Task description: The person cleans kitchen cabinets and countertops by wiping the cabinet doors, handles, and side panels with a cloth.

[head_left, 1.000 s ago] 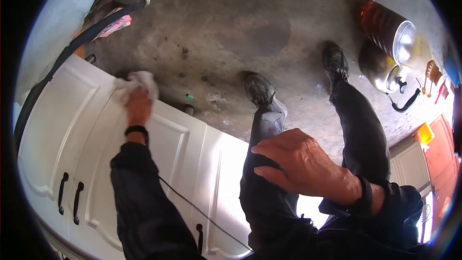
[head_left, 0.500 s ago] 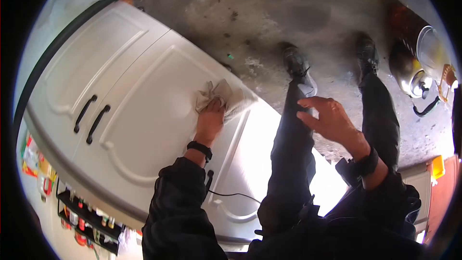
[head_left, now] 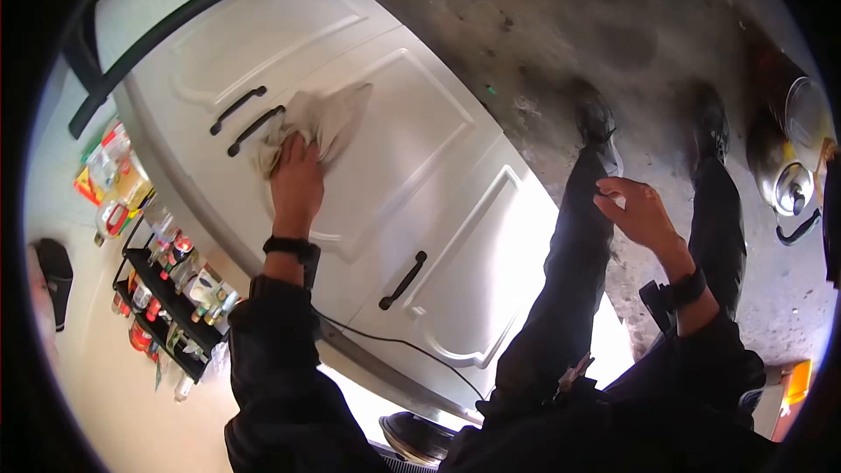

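My left hand (head_left: 298, 186) presses a crumpled, pale grey-beige cloth (head_left: 331, 127) against a white cabinet door (head_left: 399, 123) with raised moulding. Its fingers are bunched into the cloth, just beside the black door handle (head_left: 256, 130). A second black handle (head_left: 238, 110) sits on the neighbouring door. Over my lap, my right hand (head_left: 642, 215) hovers with nothing visible in it, its thumb and loosely bent fingers a little apart.
A black cable (head_left: 403, 339) crosses the lower cabinet front. Bottles and jars fill a black rack (head_left: 175, 311) on the countertop. A steel pot (head_left: 784, 175) stands on the concrete floor (head_left: 561, 17) at right. A dark bar (head_left: 201, 4) spans the upper left.
My left hand has slid the cloth across the door towards the handles and the countertop edge. My right hand stays over my leg, its fingers slightly closer together. The view has shifted.
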Motion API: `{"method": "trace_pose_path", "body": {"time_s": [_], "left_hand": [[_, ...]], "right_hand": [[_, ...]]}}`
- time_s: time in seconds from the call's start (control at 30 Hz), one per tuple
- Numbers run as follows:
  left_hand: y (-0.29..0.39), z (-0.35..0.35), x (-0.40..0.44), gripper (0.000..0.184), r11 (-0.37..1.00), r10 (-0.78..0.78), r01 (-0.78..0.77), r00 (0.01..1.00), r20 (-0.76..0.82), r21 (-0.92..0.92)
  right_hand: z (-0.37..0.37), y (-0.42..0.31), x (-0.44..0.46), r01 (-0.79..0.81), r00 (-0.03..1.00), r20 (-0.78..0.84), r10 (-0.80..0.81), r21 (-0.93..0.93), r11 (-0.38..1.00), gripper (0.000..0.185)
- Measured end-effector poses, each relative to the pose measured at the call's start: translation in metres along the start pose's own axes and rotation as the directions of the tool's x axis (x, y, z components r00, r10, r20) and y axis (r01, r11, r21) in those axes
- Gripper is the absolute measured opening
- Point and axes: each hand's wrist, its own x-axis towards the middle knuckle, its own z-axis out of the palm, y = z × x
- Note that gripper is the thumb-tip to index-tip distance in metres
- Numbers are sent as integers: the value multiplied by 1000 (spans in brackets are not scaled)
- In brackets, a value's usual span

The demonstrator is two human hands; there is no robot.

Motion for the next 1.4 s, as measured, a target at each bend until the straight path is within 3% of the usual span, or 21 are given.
{"method": "trace_pose_path", "body": {"time_s": [0.2, 0.3, 0.43, 0.57, 0.63, 0.67, 0.73, 0.77, 0.8, 0.83, 0.9, 0.97, 1.03, 1.1, 1.13, 1.2, 1.27, 1.33, 1.37, 1.4], "left_hand": [[-64, -69, -52, 33, 966, -252, 251, 967, 26, 58], [-100, -75, -31, 33, 965, -205, 217, 974, -95, 149], [-99, -65, -16, 31, 933, -246, 260, 965, -87, 249], [-79, -85, -41, 19, 972, -199, 181, 973, 113, 152], [-65, -96, -57, 18, 989, -148, 148, 982, 120, 12], [-57, -101, -64, 18, 989, -124, 132, 985, 122, -61], [-42, -112, -75, 20, 952, -78, 106, 991, 106, -288], [-33, -117, -78, 22, 911, -64, 92, 995, 83, -402], [-25, -121, -81, 25, 836, -19, -12, 999, -51, -549], [-16, -126, -86, 29, 738, 1, -126, 983, -186, -663], [11, -148, -102, 37, 535, -86, -164, 965, -247, -829], [35, -182, -124, 47, 205, -157, -68, 982, -101, -976], [58, -194, -144, 51, -106, -260, -173, 955, -140, -979], [69, -203, -165, 55, -204, -260, -107, 964, -51, -973], [65, -203, -175, 55, -141, -327, -177, 937, -123, -974], [50, -195, -194, 56, 9, -454, -289, 852, -261, -957], [19, -170, -218, 60, 115, -617, -289, 729, -296, -951], [-11, -133, -246, 56, 141, -778, -185, 587, -224, -973], [-28, -118, -258, 52, 82, -833, -101, 539, -124, -992], [-40, -97, -271, 54, 95, -841, -18, 533, -90, -995]], "right_hand": [[3, 4, -2, 18, 1000, 25, -17, -38, 999, 36], [7, 3, 0, 11, 1000, 16, -10, -47, 999, 36], [18, 21, -6, 0, 999, 36, 2, -50, 999, 37], [3, 22, -23, -10, 998, 67, 16, -86, 996, 39], [-9, 6, -31, 24, 999, 38, -20, -102, 994, 39], [-13, -9, -35, 87, 996, 25, -87, -14, 996, 40], [-20, -71, -43, 88, 979, 176, -101, 79, 993, 37], [-4, -83, -41, 144, 947, 230, -223, 315, 938, 37], [7, -120, -42, 76, 953, 245, -179, 379, 922, 43], [5, -172, -43, 115, 942, 263, -208, 327, 938, 52], [28, -226, -44, 41, 953, 220, -210, 591, 806, 56], [52, -255, -34, -39, 975, 167, -146, 777, 628, 56], [57, -294, -34, -69, 970, 180, -162, 845, 530, 52], [60, -333, -34, -91, 965, 175, -196, 923, 373, 50], [57, -355, -35, -213, 951, 269, -155, 929, 304, 50], [63, -393, -30, -226, 926, 307, -218, 916, 331, 49], [86, -415, -10, -240, 914, 321, -247, 921, 308, 46], [120, -446, 10, -42, 955, 159, -251, 908, 416, 45], [140, -466, 24, 56, 958, 84, -275, 885, 462, 44], [160, -486, 39, 118, 949, 96, -299, 774, 622, 47]]}}
